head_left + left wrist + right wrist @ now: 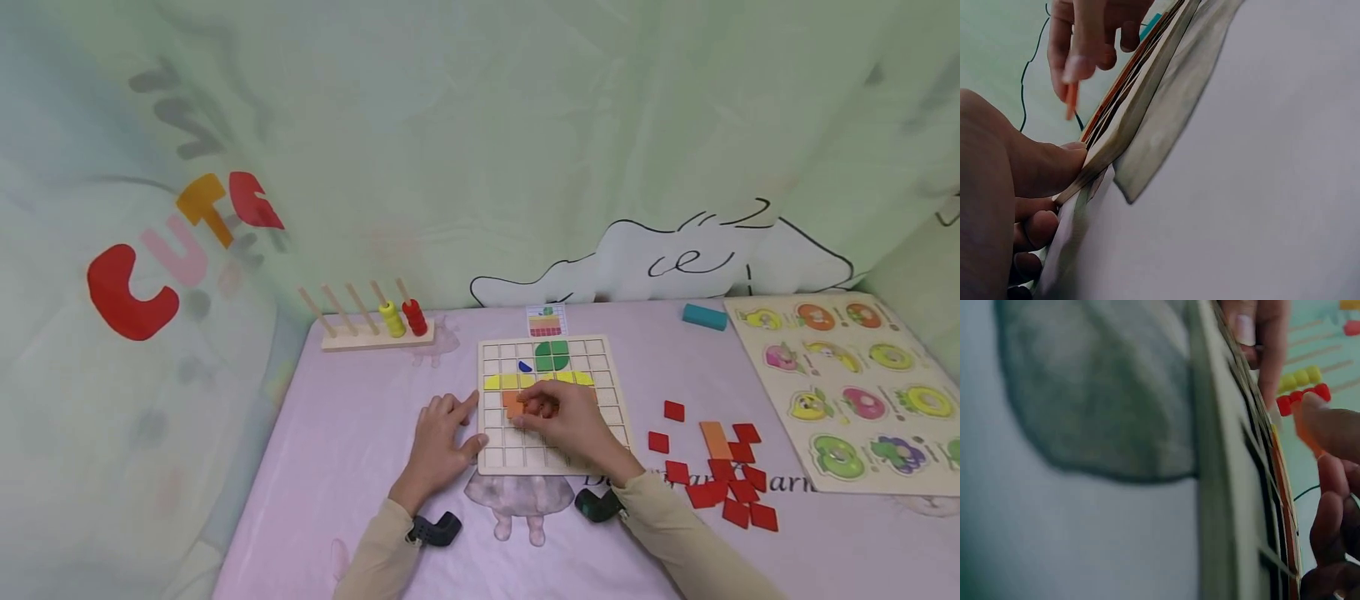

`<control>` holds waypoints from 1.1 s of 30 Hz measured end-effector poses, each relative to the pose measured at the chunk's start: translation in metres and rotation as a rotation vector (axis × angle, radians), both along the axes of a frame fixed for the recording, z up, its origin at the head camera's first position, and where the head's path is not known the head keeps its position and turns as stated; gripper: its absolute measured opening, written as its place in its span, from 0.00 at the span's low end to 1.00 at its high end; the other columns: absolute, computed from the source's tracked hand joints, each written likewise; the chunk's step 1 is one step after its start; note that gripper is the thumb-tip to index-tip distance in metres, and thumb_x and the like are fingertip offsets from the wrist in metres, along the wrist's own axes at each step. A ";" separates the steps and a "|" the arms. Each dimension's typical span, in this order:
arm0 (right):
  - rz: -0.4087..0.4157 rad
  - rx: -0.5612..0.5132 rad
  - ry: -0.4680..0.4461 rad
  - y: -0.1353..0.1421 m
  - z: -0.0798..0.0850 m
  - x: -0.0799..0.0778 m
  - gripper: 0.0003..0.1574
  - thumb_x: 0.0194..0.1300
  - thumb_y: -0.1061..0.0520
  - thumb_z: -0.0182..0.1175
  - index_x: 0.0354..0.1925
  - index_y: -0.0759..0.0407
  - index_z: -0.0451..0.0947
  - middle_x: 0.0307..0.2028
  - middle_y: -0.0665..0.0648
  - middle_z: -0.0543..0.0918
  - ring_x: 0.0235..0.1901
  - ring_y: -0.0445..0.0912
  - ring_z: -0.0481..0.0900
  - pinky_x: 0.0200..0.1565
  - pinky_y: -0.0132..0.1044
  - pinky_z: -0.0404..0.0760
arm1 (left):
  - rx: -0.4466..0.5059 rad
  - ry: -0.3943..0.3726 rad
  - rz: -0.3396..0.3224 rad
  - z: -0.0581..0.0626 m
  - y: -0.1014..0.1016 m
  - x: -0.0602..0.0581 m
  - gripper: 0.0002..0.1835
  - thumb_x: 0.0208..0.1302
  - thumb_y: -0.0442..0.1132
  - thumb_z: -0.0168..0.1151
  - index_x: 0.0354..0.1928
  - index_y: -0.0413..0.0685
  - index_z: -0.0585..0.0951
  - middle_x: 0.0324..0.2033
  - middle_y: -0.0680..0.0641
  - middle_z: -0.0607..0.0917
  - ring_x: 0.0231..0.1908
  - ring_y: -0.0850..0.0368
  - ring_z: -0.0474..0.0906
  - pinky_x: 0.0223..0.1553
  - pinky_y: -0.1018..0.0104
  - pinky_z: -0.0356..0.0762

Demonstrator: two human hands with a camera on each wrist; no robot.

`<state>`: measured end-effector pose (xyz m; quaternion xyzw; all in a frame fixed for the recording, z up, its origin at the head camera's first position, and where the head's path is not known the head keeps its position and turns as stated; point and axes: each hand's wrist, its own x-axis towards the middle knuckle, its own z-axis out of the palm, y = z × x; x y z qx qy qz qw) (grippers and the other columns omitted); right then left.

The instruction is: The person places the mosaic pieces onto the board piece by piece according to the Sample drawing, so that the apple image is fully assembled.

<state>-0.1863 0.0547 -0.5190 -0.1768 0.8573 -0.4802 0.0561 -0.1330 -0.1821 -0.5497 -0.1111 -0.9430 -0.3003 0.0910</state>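
My right hand (566,417) is above the middle of a wooden grid board (491,458). Between its thumb and fingertips it pinches an orange tile (1309,432), which also shows edge-on in the left wrist view. At the board's left edge, my left hand (442,437) rests with thumb and index finger spread, the thumb (1054,165) touching the rim. Yellow pieces (510,381) form a row on the grid, with orange tiles beneath, partly covered by the right hand. Green pieces (552,356) and one blue piece (525,367) lie farther up.
A small pattern card (547,320) lies behind the board. Loose red tiles (735,512) and an orange piece (714,440) are scattered to the right. Beyond them are a fruit puzzle board (795,383) and a teal block (705,317). A bead counting stand (378,340) stands at back left.
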 end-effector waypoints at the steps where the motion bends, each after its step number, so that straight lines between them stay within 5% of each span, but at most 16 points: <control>1: 0.000 0.047 0.016 -0.003 0.000 0.001 0.16 0.57 0.56 0.81 0.44 0.55 0.90 0.29 0.47 0.83 0.29 0.42 0.76 0.32 0.30 0.75 | 0.001 0.000 -0.001 0.000 0.000 0.000 0.35 0.62 0.44 0.71 0.72 0.43 0.78 0.35 0.53 0.75 0.39 0.58 0.64 0.47 0.59 0.61; 7: -0.011 0.242 0.093 -0.015 0.004 0.005 0.14 0.56 0.55 0.81 0.42 0.51 0.92 0.25 0.43 0.79 0.28 0.40 0.73 0.33 0.33 0.70 | 0.002 -0.006 0.001 0.001 0.000 0.000 0.35 0.62 0.44 0.72 0.72 0.44 0.78 0.35 0.53 0.75 0.40 0.57 0.65 0.47 0.59 0.61; 24: 0.011 0.260 0.164 -0.012 0.011 0.008 0.11 0.59 0.55 0.79 0.42 0.54 0.93 0.26 0.45 0.80 0.29 0.40 0.72 0.33 0.32 0.71 | 0.006 0.018 0.002 -0.002 0.000 0.000 0.35 0.61 0.44 0.72 0.71 0.43 0.79 0.34 0.53 0.74 0.39 0.57 0.64 0.46 0.59 0.61; 28: 0.024 0.237 0.114 0.007 0.015 0.008 0.17 0.61 0.53 0.78 0.48 0.55 0.92 0.29 0.45 0.81 0.32 0.42 0.73 0.34 0.32 0.72 | 0.010 0.016 0.005 -0.001 0.001 0.000 0.35 0.60 0.44 0.72 0.71 0.43 0.79 0.34 0.53 0.75 0.39 0.58 0.64 0.46 0.59 0.61; 33: -0.024 0.296 0.113 0.065 0.025 0.004 0.21 0.60 0.50 0.79 0.49 0.58 0.91 0.30 0.48 0.82 0.32 0.44 0.74 0.33 0.32 0.73 | 0.000 0.007 0.013 -0.003 0.000 0.000 0.36 0.60 0.44 0.72 0.72 0.44 0.79 0.34 0.54 0.75 0.38 0.58 0.64 0.46 0.60 0.61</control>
